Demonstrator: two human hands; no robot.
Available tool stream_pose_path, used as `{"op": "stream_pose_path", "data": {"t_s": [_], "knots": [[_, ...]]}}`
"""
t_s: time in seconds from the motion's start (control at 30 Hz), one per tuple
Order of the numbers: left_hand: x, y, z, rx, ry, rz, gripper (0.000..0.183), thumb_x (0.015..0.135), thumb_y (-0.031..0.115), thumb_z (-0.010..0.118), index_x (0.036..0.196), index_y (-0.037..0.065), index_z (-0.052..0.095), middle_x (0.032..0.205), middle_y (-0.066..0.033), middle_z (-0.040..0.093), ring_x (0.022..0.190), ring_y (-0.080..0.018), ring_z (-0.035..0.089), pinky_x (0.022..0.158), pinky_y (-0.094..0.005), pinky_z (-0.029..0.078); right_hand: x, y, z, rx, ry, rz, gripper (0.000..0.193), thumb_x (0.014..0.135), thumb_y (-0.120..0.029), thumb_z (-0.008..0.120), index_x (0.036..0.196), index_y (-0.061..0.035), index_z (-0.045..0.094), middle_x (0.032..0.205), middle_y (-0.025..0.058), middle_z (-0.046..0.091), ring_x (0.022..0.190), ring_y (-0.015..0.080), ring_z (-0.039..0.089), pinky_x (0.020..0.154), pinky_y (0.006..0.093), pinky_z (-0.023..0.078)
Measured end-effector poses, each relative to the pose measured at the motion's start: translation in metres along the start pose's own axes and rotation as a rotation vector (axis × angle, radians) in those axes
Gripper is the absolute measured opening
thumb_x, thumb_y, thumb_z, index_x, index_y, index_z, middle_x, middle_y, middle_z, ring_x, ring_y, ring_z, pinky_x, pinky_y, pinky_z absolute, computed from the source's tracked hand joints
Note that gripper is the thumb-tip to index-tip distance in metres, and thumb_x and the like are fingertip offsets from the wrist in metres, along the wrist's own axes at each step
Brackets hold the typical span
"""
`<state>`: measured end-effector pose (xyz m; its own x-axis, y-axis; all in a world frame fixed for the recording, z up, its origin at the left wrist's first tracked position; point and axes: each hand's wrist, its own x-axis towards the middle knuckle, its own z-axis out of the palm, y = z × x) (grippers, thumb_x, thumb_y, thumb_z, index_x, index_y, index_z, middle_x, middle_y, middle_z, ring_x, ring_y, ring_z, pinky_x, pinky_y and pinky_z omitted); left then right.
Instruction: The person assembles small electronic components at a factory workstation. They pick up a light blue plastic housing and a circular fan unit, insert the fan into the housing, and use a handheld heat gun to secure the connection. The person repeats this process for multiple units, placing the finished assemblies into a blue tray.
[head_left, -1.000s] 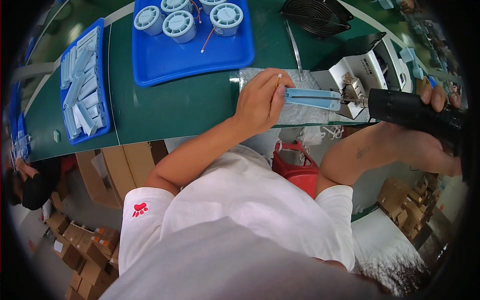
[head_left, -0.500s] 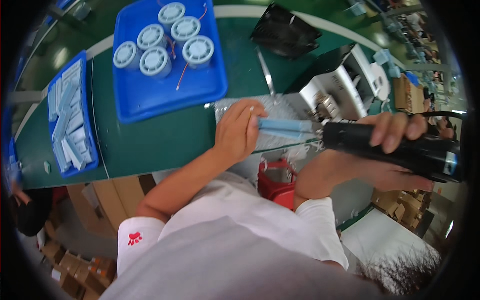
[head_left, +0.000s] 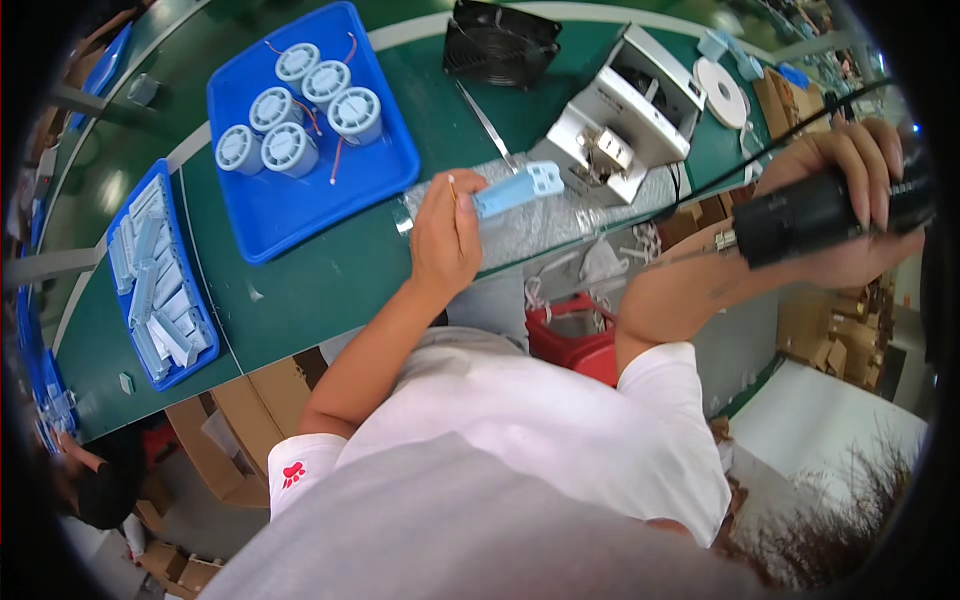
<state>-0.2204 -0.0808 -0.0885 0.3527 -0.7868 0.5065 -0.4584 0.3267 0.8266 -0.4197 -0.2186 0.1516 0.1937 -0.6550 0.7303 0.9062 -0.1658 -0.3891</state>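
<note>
My left hand is closed around one end of a light blue plastic housing, held above bubble wrap at the table's near edge. The far end of the housing has small openings and points right. Farther right, my right hand grips a black electric screwdriver, with its thin bit pointing left and down, apart from the housing. A dark cable runs near it. Just beyond the housing stands a grey and white box-shaped screw feeder with a metal mechanism on its front.
A blue tray holds several round light blue parts with thin wires. To its left, a narrower blue tray holds several long pale housings. Metal tweezers, a black fan and a white reel lie farther back. A red stool stands below.
The screwdriver has drawn away from the housing, up and to the right. My left hand has shifted slightly left, and the housing has tilted upward at its right end.
</note>
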Motion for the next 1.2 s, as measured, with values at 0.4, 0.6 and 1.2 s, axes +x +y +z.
{"op": "stream_pose_path", "data": {"t_s": [0.4, 0.6, 1.2], "knots": [[0.002, 0.003, 0.004, 0.009, -0.013, -0.014, 0.020, 0.100, 0.005, 0.046, 0.099, -0.001, 0.065, 0.103, -0.0175, 0.065, 0.089, -0.0344, 0.064, 0.076, -0.0406, 0.051, 0.008, 0.057, -0.036, -1.274, 0.066, -0.420, 0.066, 0.099, -0.058, 0.057, 0.110, 0.0063, 0.053, 0.089, 0.0223, 0.065, 0.063, 0.0309, 0.062, 0.059, 0.0428, 0.055], [-0.001, -0.003, 0.002, 0.037, -0.051, 0.001, 0.023, 0.102, 0.005, 0.042, 0.104, -0.001, 0.064, 0.109, -0.0178, 0.065, 0.094, -0.0309, 0.064, 0.083, -0.0368, 0.051, -0.019, 0.043, -0.044, -0.980, 0.269, -0.067, 0.085, 0.088, -0.076, 0.057, 0.116, 0.0034, 0.053, 0.098, 0.0201, 0.065, 0.069, 0.0275, 0.061, 0.058, 0.0380, 0.051], [-0.001, -0.002, 0.003, 0.088, -0.021, 0.026, 0.019, 0.099, 0.004, 0.048, 0.101, 0.003, 0.066, 0.105, -0.0137, 0.067, 0.087, -0.0298, 0.065, 0.074, -0.0379, 0.052, -0.049, 0.051, -0.022, -0.689, 0.154, -0.088, 0.085, 0.089, -0.078, 0.054, 0.123, -0.0014, 0.052, 0.105, 0.0161, 0.060, 0.073, 0.0232, 0.057, 0.058, 0.0345, 0.047]]}}
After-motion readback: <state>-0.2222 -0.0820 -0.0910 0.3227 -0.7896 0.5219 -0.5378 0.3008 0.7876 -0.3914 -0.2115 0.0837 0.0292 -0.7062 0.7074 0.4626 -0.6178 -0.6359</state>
